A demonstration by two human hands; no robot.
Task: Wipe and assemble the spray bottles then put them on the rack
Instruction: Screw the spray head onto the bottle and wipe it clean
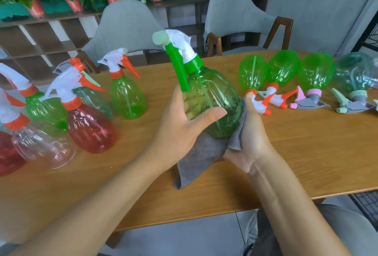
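The left hand (pixel 184 120) is gripping the green spray bottle (pixel 212 102) above the bench (pixel 286 153), its long axis leaning slightly left. The right hand (pixel 249 139) is pressing the grey cloth (pixel 202 157) against its right side.

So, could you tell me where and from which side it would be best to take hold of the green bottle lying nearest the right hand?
Probably by its wide belly, from above. The green bottle lies on its side, base away, with its orange collar and spray head toward the table's near edge; the next bottle crowds its right flank.
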